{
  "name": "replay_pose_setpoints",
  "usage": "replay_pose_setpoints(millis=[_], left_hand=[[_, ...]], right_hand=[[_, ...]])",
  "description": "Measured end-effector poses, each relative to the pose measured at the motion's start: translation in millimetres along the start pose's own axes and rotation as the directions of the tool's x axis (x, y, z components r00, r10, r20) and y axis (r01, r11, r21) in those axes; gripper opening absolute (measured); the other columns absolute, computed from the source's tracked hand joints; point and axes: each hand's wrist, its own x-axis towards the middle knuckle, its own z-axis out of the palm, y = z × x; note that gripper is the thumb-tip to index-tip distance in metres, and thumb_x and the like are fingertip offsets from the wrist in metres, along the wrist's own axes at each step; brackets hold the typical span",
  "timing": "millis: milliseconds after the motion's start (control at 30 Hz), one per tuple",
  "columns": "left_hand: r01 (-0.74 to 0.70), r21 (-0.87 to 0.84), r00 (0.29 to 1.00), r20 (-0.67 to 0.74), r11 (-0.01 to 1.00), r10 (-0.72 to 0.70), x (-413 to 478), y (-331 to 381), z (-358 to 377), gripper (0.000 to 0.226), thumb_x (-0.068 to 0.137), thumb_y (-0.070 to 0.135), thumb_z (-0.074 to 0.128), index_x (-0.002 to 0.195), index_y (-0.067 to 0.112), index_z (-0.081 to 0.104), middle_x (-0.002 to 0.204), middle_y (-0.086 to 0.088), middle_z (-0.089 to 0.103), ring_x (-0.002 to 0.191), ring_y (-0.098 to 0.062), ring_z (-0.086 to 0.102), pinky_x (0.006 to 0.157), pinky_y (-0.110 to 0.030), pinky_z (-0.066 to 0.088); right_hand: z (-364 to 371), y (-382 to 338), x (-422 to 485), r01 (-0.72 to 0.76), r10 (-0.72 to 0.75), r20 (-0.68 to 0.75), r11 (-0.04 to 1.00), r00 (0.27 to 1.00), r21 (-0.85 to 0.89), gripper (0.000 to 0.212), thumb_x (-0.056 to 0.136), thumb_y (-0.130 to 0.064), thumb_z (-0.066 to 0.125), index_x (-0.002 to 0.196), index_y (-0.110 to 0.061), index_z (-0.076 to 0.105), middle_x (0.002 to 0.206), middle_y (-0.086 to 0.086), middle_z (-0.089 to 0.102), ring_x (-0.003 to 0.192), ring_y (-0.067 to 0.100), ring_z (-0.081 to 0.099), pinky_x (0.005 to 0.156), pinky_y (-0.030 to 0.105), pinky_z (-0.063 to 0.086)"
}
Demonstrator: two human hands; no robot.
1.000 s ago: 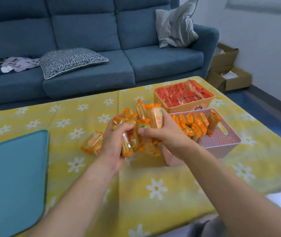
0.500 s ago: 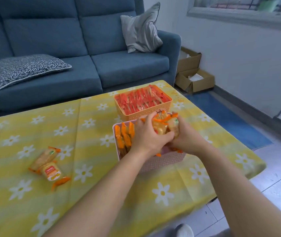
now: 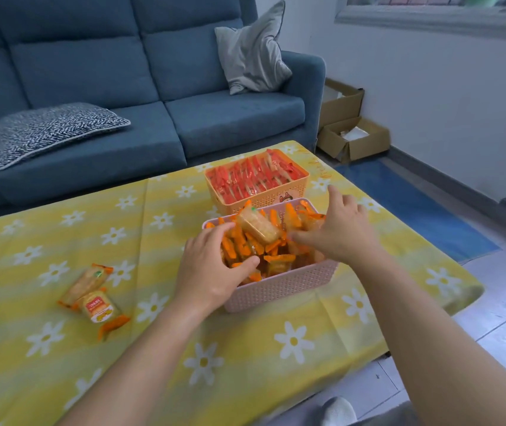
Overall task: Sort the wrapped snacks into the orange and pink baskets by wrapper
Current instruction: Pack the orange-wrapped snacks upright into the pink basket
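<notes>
Both hands, left [image 3: 211, 265] and right [image 3: 337, 229], grips apart, spread over the pink basket [image 3: 279, 287] at frame centre, apparently settling orange-wrapped snacks [image 3: 257, 230] inside.

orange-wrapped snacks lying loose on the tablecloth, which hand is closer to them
Left. The left hand rests on the near-left rim of the pink basket, just right of the loose snacks. The right hand is over the basket's far side, farther away.
</notes>
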Motion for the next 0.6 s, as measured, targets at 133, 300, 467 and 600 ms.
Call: replay_pose_setpoints(millis=[133, 300, 467, 600], left_hand=[[0.007, 0.113, 1.000, 0.007, 0.994, -0.008, 2.8, 0.5, -2.1, 0.030, 0.089, 0.041, 0.066, 0.118, 0.033, 0.064, 0.112, 0.009, 0.063, 0.104, -0.021, 0.052, 0.088, -0.036, 0.042], [-0.149, 0.125, 0.984, 0.119, 0.981, 0.135, 2.7, -14.2, -4.6, 0.028, 0.092, 0.022, 0.062, 0.111, 0.039, 0.071, 0.101, 0.015, 0.056, 0.099, -0.018, 0.048, 0.089, -0.034, 0.041], [-0.255, 0.207, 0.940, 0.282, 0.944, 0.192, 7.1, -15.4, -8.4, 0.033, 0.089, 0.037, 0.068, 0.121, 0.047, 0.067, 0.109, 0.012, 0.046, 0.106, -0.016, 0.039, 0.099, -0.031, 0.036], [-0.268, 0.281, 0.944, 0.268, 0.922, 0.192, 16.4, -13.1, -14.6, 0.022, 0.088, 0.039, 0.069, 0.111, 0.041, 0.071, 0.112, 0.011, 0.051, 0.107, -0.017, 0.041, 0.097, -0.035, 0.039]], right_hand=[[4.3, -17.9, -3.4, 0.211, -0.176, -0.198, 0.962, 0.964, 0.174, 0.052, 0.092, -0.046, 0.060, 0.138, -0.025, 0.052, 0.132, 0.000, 0.056, 0.121, 0.021, 0.052, 0.096, 0.037, 0.048], [27.4, -48.0, -11.2, 0.443, -0.435, -0.086, 0.886, 0.897, 0.137, 0.039, 0.094, -0.017, 0.058, 0.132, -0.024, 0.062, 0.128, -0.001, 0.062, 0.115, 0.021, 0.057, 0.096, 0.041, 0.052], [49.1, -63.6, -1.6, 0.371, -0.369, 0.040, 0.919, 0.929, -0.135, 0.043, 0.094, -0.041, 0.058, 0.134, -0.026, 0.054, 0.141, 0.002, 0.054, 0.132, 0.030, 0.044, 0.105, 0.049, 0.037], [48.7, -74.8, 5.2, 0.289, -0.293, -0.046, 0.954, 0.955, -0.087, 0.027, 0.090, -0.025, 0.063, 0.116, -0.025, 0.055, 0.118, -0.001, 0.065, 0.114, 0.026, 0.056, 0.101, 0.051, 0.035]])
